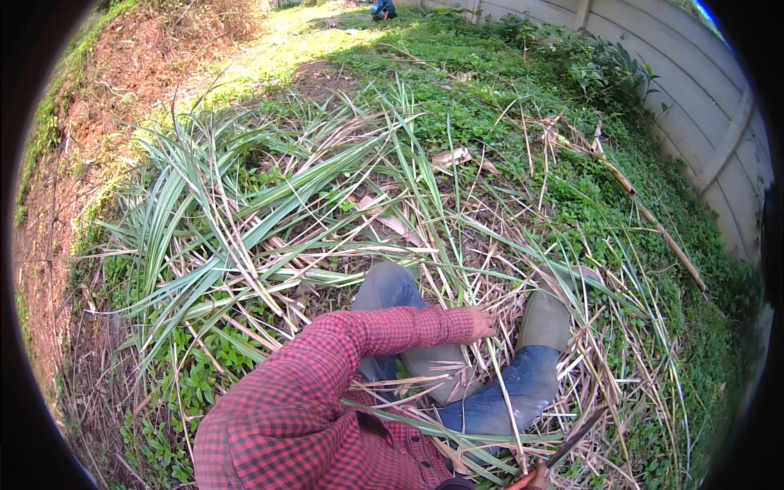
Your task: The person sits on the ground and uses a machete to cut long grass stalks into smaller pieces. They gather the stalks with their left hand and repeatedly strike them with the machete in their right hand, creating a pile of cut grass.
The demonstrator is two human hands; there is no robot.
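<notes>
My left hand (482, 323) is closed around a long pale grass stalk (506, 396) between my bent legs. The stalk runs down toward my right hand (536, 477) at the lower edge. That hand, partly cut off by the picture's edge, grips a long knife (576, 438) with a dark, narrow blade pointing up and to the right. Long green grass blades (302, 184) and dry straw-coloured stalks (490, 302) lie in a loose heap ahead of me and around my boots (545, 320).
Low leafy plants (563, 192) cover the ground to the right, below a grey panel wall (678, 90). A dry cane (665, 237) lies there. Reddish bare soil (102, 147) slopes on the left. Another person (383, 10) in blue is far off at the top.
</notes>
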